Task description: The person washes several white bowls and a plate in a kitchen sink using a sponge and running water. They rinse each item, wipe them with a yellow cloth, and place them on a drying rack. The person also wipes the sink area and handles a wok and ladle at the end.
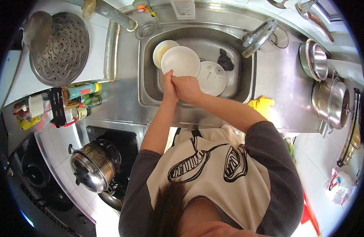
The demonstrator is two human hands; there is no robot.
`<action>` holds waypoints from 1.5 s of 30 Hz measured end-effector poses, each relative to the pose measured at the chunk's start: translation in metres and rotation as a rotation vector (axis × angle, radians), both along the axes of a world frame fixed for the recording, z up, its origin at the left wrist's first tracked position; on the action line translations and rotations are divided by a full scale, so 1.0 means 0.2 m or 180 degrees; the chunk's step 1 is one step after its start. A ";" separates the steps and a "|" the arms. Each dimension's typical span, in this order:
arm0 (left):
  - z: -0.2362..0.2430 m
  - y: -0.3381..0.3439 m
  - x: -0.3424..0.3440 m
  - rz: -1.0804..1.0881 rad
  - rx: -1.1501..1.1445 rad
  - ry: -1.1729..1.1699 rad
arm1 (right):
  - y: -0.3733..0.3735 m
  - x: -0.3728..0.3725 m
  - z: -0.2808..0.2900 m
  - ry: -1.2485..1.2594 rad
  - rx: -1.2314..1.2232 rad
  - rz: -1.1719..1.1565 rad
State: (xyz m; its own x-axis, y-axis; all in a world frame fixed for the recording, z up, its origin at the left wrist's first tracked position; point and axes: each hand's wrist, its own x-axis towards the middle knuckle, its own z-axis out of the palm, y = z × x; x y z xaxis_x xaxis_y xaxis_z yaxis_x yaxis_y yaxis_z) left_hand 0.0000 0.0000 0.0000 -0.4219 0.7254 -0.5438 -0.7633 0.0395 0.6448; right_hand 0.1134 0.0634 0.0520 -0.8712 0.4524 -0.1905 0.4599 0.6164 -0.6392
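A round white plate (180, 60) is held up over the stainless steel sink (245, 85), near its left side. My left hand (169, 87) is closed on the plate's near rim, thumb on top and the other fingers hidden. Pressed up against it, my right hand (187, 89) is also closed at that rim, its fingertips out of sight. Partly covered by the held plate, a cream-coloured dish (161, 51) shows at the left. Another white plate (214, 79) with dark specks lies in the sink to the right. Beyond it is a dark scouring pad (225, 61).
The faucet (261, 37) reaches over the sink's far right corner. A yellow cloth (262, 106) lies at the near right edge. Metal pots (331, 103) stand on the right. A lidded pot (93, 166) sits on the stove at left, with bottles (81, 91) behind it.
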 end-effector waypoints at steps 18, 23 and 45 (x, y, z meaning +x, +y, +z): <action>0.11 0.18 0.25 -0.0718 0.0292 0.0668 | -0.01 0.34 0.12 0.0228 0.0979 -0.0543; 0.11 0.21 0.20 -0.1544 0.0537 0.1394 | 0.11 0.59 -0.01 0.1113 0.1660 0.0134; 0.37 0.35 0.40 -0.2038 0.0869 0.1479 | 0.15 0.71 0.32 0.0693 -0.0395 -0.0723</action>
State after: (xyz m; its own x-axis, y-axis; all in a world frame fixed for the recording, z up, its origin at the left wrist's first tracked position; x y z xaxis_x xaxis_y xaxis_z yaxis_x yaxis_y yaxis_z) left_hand 0.0800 0.0710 0.0734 -0.0213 0.9822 -0.1866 -0.3007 0.1717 0.9381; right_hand 0.2557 0.0940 0.1161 -0.7771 0.6247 -0.0768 0.4209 0.4251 -0.8014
